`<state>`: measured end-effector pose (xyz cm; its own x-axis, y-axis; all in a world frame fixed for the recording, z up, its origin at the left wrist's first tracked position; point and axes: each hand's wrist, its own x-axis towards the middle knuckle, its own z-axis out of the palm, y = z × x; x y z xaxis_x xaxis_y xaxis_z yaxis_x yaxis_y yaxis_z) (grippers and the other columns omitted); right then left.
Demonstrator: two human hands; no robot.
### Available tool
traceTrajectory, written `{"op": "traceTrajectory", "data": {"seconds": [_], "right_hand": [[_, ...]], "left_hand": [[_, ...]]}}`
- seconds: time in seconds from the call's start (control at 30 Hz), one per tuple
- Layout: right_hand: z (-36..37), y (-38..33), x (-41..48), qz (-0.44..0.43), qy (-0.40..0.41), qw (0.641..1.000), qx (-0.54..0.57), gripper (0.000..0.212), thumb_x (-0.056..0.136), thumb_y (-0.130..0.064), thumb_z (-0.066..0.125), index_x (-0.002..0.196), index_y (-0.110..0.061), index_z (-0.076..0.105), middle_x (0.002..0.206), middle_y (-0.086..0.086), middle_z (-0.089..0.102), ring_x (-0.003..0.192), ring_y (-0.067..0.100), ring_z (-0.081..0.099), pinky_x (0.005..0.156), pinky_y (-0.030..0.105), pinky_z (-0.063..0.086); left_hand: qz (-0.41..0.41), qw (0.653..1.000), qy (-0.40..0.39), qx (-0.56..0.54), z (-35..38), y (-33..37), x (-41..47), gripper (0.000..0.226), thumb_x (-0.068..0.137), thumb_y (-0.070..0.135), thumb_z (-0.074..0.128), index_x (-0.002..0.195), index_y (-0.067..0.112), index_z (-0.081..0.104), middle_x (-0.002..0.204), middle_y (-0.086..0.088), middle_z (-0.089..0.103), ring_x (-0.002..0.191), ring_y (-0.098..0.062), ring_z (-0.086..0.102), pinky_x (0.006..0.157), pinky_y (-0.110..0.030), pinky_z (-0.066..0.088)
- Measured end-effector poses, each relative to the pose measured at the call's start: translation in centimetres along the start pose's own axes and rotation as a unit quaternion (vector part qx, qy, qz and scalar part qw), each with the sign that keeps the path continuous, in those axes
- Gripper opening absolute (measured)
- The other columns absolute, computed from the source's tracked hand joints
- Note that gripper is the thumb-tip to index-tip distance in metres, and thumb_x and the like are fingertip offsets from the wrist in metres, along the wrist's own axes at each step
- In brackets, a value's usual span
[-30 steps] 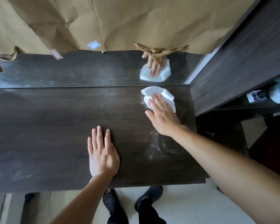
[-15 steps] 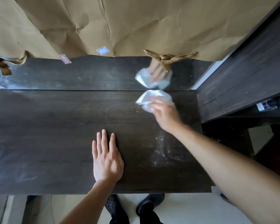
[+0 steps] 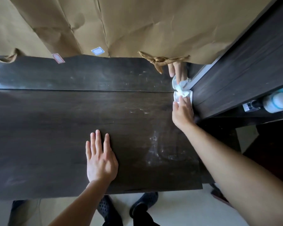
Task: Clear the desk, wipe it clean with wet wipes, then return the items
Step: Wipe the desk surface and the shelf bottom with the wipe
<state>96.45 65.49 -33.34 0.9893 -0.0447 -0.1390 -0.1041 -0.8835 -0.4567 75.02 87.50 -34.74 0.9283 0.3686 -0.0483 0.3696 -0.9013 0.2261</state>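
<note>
We press our right hand (image 3: 183, 111) down on a crumpled white wet wipe (image 3: 182, 93) at the right of the frame, a little above the middle, with the fingers stretched flat over the wipe rather than curled around it, so the wipe is pinned under the fingertips against the dark brown wood-grain desk top (image 3: 55, 136). The wipe sits in the far right corner of the desk, touching the tall dark wooden side panel (image 3: 235, 75) that rises along the right edge. Just above it a glossy dark back panel (image 3: 88, 75) mirrors our fingers and the wipe. Our left hand (image 3: 100, 159) lies in the lower middle of the frame, palm down and flat on the desk with the fingers spread slightly, grasping nothing. Pale smeared streaks (image 3: 155, 149) show on the desk surface between the two hands, toward the lower right of the desk. Wrinkled brown kraft paper (image 3: 137, 25) covers the upper part of the frame, with a twisted paper cord handle (image 3: 160, 60) hanging at its lower edge, and two small labels stuck near that edge, one outlined in blue (image 3: 97, 51) and one outlined in red (image 3: 57, 58). At the far right, on a shelf behind the side panel, lies a white bottle (image 3: 277, 101). At the bottom of the frame our dark perforated clogs (image 3: 142, 204) stand on a pale floor.
</note>
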Motion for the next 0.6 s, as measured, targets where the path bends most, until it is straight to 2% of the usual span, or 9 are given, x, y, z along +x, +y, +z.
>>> {"op": "traceTrajectory", "data": {"seconds": [0.07, 0.1, 0.2, 0.27, 0.33, 0.43, 0.47, 0.5, 0.6], "right_hand": [[0.8, 0.7, -4.3, 0.009, 0.014, 1.0, -0.022, 0.047, 0.098, -0.029, 0.033, 0.132, 0.002, 0.044, 0.143, 0.022, 0.039, 0.137, 0.033, 0.03, 0.111, 0.038, 0.021], [0.9, 1.6, -7.1, -0.013, 0.027, 0.999, -0.039, 0.05, 0.098, -0.029, 0.033, 0.135, 0.003, 0.041, 0.146, 0.022, 0.036, 0.139, 0.034, 0.027, 0.113, 0.038, 0.018], [1.3, 4.6, -10.9, -0.084, 0.04, 0.994, -0.064, 0.055, 0.096, -0.03, 0.029, 0.132, 0.009, 0.044, 0.143, 0.028, 0.039, 0.137, 0.039, 0.032, 0.114, 0.044, 0.023], [1.5, 4.3, -8.0, -0.111, 0.051, 0.991, -0.055, 0.05, 0.095, -0.025, 0.032, 0.125, 0.009, 0.052, 0.136, 0.028, 0.047, 0.132, 0.039, 0.04, 0.111, 0.046, 0.031], [1.6, 2.5, -3.5, -0.124, 0.082, 0.988, -0.039, 0.04, 0.093, -0.017, 0.036, 0.113, 0.008, 0.061, 0.127, 0.025, 0.057, 0.125, 0.038, 0.049, 0.107, 0.042, 0.037], [1.7, -0.8, 1.2, -0.035, 0.119, 0.992, 0.022, 0.033, 0.083, -0.009, 0.042, 0.097, 0.005, 0.068, 0.11, 0.02, 0.066, 0.107, 0.04, 0.057, 0.097, 0.033, 0.038], [2.1, -2.1, 0.7, -0.04, 0.129, 0.99, 0.035, 0.029, 0.081, -0.007, 0.045, 0.092, 0.003, 0.07, 0.102, 0.019, 0.067, 0.101, 0.04, 0.057, 0.092, 0.031, 0.037], [2.9, -3.1, -0.7, -0.076, 0.123, 0.989, 0.041, 0.024, 0.081, -0.006, 0.048, 0.087, 0.001, 0.07, 0.097, 0.018, 0.066, 0.097, 0.039, 0.056, 0.088, 0.03, 0.036], [4.5, -3.5, -6.7, -0.218, -0.009, 0.973, 0.073, 0.014, 0.084, -0.011, 0.058, 0.083, -0.01, 0.072, 0.095, 0.006, 0.062, 0.094, 0.021, 0.053, 0.081, 0.028, 0.04]], "left_hand": [[0.001, 1.0, -0.005, -0.006, -0.2, 0.0, 0.0, 0.056, 0.087, 0.022, 0.028, 0.137, 0.003, 0.043, 0.15, -0.023, 0.027, 0.142, -0.037, 0.017, 0.116, -0.049, 0.012], [0.003, 1.0, -0.006, -0.007, -0.2, 0.1, 0.0, 0.056, 0.087, 0.022, 0.028, 0.137, 0.002, 0.043, 0.15, -0.024, 0.027, 0.142, -0.037, 0.017, 0.116, -0.049, 0.011], [0.002, 1.0, -0.007, -0.002, -0.2, 0.0, 0.1, 0.056, 0.088, 0.023, 0.027, 0.137, 0.002, 0.042, 0.15, -0.024, 0.026, 0.142, -0.038, 0.016, 0.116, -0.049, 0.011], [0.004, 1.0, -0.009, -0.001, -0.2, 0.0, 0.1, 0.055, 0.088, 0.023, 0.027, 0.136, 0.002, 0.043, 0.15, -0.024, 0.027, 0.142, -0.038, 0.017, 0.115, -0.049, 0.012], [0.007, 1.0, -0.005, 0.001, -0.2, 0.0, 0.1, 0.054, 0.088, 0.022, 0.029, 0.136, 0.002, 0.043, 0.15, -0.024, 0.028, 0.142, -0.038, 0.018, 0.115, -0.049, 0.013], [0.007, 1.0, 0.0, 0.005, 0.1, -0.1, 0.1, 0.053, 0.086, 0.019, 0.035, 0.137, 0.003, 0.042, 0.15, -0.023, 0.028, 0.142, -0.037, 0.018, 0.116, -0.048, 0.013], [0.008, 1.0, 0.003, 0.004, 0.2, -0.1, 0.1, 0.053, 0.086, 0.018, 0.036, 0.137, 0.004, 0.042, 0.15, -0.023, 0.028, 0.142, -0.037, 0.018, 0.116, -0.048, 0.012], [0.01, 1.0, 0.004, 0.005, 0.2, -0.2, 0.1, 0.053, 0.086, 0.018, 0.036, 0.137, 0.004, 0.041, 0.15, -0.023, 0.027, 0.142, -0.037, 0.017, 0.116, -0.048, 0.012], [0.008, 1.0, 0.002, 0.003, 0.1, -0.2, 0.1, 0.053, 0.086, 0.018, 0.036, 0.138, 0.004, 0.04, 0.151, -0.023, 0.026, 0.143, -0.036, 0.015, 0.116, -0.048, 0.012]]}}
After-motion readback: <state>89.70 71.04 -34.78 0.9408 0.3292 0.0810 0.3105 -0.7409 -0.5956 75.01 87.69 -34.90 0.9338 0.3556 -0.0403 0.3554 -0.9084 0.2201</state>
